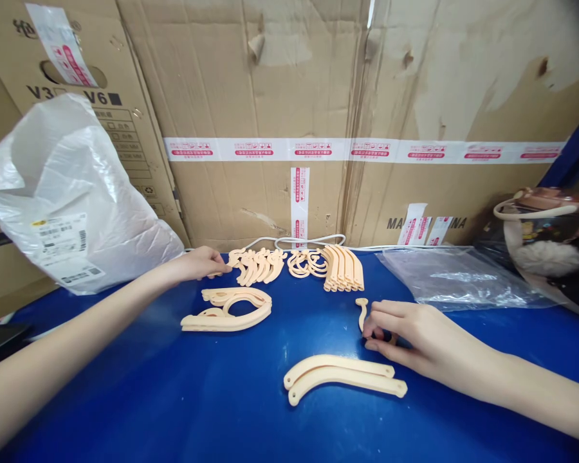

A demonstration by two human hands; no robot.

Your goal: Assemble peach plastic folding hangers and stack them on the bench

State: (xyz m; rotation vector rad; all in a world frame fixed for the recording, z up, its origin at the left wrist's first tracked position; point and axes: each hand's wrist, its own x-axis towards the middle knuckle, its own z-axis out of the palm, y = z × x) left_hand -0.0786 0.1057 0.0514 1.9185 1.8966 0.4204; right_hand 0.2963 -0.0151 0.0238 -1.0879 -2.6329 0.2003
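Note:
My left hand [203, 262] reaches to the far left of the blue table, fingers closed beside a group of small curved beige pieces [260, 267]; what is between the fingertips I cannot make out. At the right, my right hand [405, 329] pinches a beige hanger hook [361, 314], its flat end sticking out past the fingers. Two long curved hanger arms [345, 379] lie side by side in front of it. Between the hands rests a folded beige hanger [226, 312]. Farther back are round hooks [306, 262] and a row of several hanger arms [343, 268].
Cardboard boxes [251, 83] with printed tape wall off the back. A white plastic package [77, 186] stands at the left. Clear plastic bags [463, 280] and a bag with a fluffy pompom [557, 257] are at the right. A white cable [318, 241] runs along the back.

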